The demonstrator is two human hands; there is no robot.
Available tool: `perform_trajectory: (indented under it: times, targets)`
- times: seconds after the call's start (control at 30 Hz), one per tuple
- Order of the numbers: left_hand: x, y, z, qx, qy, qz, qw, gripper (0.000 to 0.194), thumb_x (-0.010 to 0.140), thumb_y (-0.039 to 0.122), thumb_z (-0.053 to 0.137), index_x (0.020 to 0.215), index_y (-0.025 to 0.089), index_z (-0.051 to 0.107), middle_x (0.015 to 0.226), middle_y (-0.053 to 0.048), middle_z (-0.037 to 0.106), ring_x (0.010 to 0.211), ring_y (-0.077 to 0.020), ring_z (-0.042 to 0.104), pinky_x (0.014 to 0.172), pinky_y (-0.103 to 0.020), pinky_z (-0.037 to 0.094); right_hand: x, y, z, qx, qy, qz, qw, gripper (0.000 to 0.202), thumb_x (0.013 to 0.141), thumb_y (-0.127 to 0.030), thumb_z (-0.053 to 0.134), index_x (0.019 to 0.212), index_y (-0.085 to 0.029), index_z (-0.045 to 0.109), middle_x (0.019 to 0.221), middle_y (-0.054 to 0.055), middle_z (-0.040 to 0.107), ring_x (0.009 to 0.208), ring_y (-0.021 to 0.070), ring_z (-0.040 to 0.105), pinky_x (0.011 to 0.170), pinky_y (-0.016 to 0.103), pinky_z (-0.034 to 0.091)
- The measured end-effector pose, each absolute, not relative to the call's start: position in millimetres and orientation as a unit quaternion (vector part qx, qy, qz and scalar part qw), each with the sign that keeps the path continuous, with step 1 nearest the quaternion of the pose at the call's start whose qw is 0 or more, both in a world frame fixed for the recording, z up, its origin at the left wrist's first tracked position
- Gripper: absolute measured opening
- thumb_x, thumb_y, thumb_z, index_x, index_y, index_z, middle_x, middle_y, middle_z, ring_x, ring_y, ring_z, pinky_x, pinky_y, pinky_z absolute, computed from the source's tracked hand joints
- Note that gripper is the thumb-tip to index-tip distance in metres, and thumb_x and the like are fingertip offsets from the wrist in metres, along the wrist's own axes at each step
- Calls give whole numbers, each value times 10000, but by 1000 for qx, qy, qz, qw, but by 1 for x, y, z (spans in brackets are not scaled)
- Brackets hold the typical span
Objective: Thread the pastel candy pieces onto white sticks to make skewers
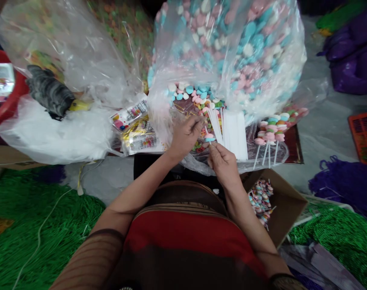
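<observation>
My right hand [222,162] pinches a white stick that carries pink and blue marshmallow candies [209,137]. The stick's bare tip points up above them. Just left of that tip, my left hand [187,135] has its fingers pressed together; I cannot make out what is in them. Under and behind my hands lie small coloured candy rings [198,146] and loose marshmallows [198,94] in pink, blue and white. A pile of white sticks [234,135] lies beside my right hand, some fanned out toward the left.
A big clear bag of marshmallows [253,44] stands behind. Finished candy skewers [271,133] lie at the right, above a cardboard box [288,201] of wrapped ones. Printed wrappers [141,141] lie at the left, near a white plastic bag [56,137]. Green strands [41,217] cover the floor.
</observation>
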State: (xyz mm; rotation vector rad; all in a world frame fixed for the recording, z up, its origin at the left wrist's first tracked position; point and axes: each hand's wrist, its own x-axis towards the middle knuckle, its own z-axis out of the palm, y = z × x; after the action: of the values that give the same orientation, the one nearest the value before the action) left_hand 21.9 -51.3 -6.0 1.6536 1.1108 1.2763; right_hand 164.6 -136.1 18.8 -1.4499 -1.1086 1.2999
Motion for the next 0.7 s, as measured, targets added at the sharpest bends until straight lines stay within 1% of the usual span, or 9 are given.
perform_trajectory:
  times: [0.13,0.23,0.3,0.33,0.43,0.5,0.57,0.63,0.7]
  targets:
    - [28,-64,3,683,388,461,413,279,1032,416,563,1082,211,745,1000,-51,797,898,-158,743,839,-271,578,169,-128,16,-571,-418,538,458,501,893,-695,660,852,-197,637,513,-66,511,419,73,348,431,221,254]
    - [24,-43,8,682,401,448,416,314,1052,429,519,1134,226,744,1037,-50,792,913,-171,737,841,-290,578,171,-124,13,-546,-367,556,507,490,848,-681,724,912,-200,653,552,-74,520,424,69,356,427,219,257]
    - [19,-13,8,693,452,427,365,280,1049,369,517,1141,230,742,1061,-50,781,983,-190,724,897,-309,566,168,-124,11,-525,-339,560,544,468,834,-651,756,932,-205,655,565,-78,522,432,68,360,435,217,260]
    - [17,4,7,706,483,406,320,246,1037,313,527,1094,228,750,1075,-55,774,1041,-203,710,959,-323,547,166,-124,10,-515,-328,563,557,460,829,-641,767,928,-206,652,565,-80,520,432,66,356,436,217,259]
    - [17,52,3,741,570,282,215,176,961,199,595,1038,209,753,1167,-98,733,1202,-272,656,1083,-379,479,159,-126,5,-503,-311,567,573,454,833,-636,768,907,-207,640,542,-89,495,424,65,343,437,217,257]
    - [22,71,2,755,598,194,186,201,937,203,625,1104,202,737,1272,-127,688,1271,-312,622,1105,-404,454,155,-126,2,-504,-315,562,575,450,850,-638,749,911,-205,641,539,-89,490,425,67,350,436,219,260]
    - [26,79,1,765,604,140,176,266,933,210,623,1184,192,710,1344,-150,649,1305,-335,600,1100,-411,447,153,-127,0,-502,-318,560,577,444,863,-635,739,920,-204,644,544,-88,496,427,67,358,437,219,266]
    - [29,81,-1,772,598,128,170,292,928,190,597,1203,176,696,1355,-166,644,1304,-341,594,1087,-412,445,154,-126,-2,-496,-316,563,581,439,866,-629,741,922,-205,644,545,-89,502,424,65,357,438,218,269]
    - [27,80,-4,776,589,145,172,266,900,163,595,1143,178,702,1290,-159,677,1257,-335,609,1061,-409,451,155,-126,-2,-495,-318,564,580,438,866,-629,740,921,-206,643,544,-89,504,422,64,353,438,217,270]
